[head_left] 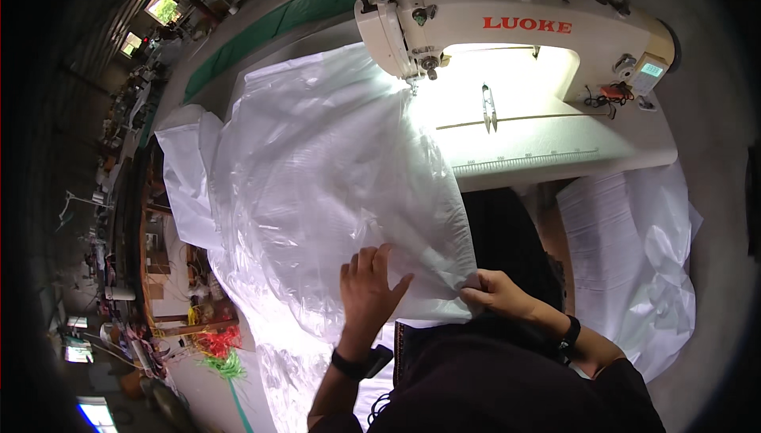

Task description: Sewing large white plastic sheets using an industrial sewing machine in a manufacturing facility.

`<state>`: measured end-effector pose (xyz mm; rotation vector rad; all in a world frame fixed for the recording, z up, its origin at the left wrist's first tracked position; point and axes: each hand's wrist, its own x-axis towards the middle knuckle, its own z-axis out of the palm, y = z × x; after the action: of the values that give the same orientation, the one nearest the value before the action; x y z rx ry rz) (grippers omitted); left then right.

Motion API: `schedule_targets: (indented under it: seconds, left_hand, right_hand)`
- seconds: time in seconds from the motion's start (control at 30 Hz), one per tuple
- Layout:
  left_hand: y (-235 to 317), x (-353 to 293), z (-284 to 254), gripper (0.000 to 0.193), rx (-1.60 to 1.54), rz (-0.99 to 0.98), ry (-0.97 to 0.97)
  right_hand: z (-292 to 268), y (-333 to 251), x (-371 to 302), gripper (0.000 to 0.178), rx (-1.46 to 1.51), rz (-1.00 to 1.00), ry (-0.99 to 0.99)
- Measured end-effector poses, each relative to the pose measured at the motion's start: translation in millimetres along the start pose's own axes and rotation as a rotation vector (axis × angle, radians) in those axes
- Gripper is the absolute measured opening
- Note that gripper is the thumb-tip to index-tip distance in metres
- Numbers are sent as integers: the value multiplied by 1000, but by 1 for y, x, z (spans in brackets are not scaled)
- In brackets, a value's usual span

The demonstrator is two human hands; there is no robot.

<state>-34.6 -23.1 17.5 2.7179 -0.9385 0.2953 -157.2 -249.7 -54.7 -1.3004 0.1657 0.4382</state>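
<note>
A large sheet of thin, shiny white fabric spreads from the sewing machine down to my lap, its far edge running under the lit needle area. My left hand lies on the sheet with its fingers spread, a dark watch on that wrist. At the sheet's right edge my right hand pinches the fabric between thumb and fingers; a dark band circles this wrist. On the machine bed, right of the needle, lies a pair of thread snips.
More white fabric hangs right of my legs, below the machine bed. A small control panel glows on the machine's right end, near a red item with dark cord. At left are red strands and green strands.
</note>
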Motion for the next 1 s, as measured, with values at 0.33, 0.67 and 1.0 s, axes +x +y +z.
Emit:
schedule_targets:
  seconds: [0.33, 0.67, 1.0]
  left_hand:
    - [60, -29, 0, 9, -250, 188, -104]
    - [46, 27, -11, 7, -398, 324, -195]
    - [-17, 180, 55, 41, -95, 313, 68]
  right_hand:
    - [18, -43, 12, 49, -167, -258, 237]
    - [23, -40, 16, 70, -1218, -334, 520]
    - [33, -57, 9, 69, -1216, -350, 487]
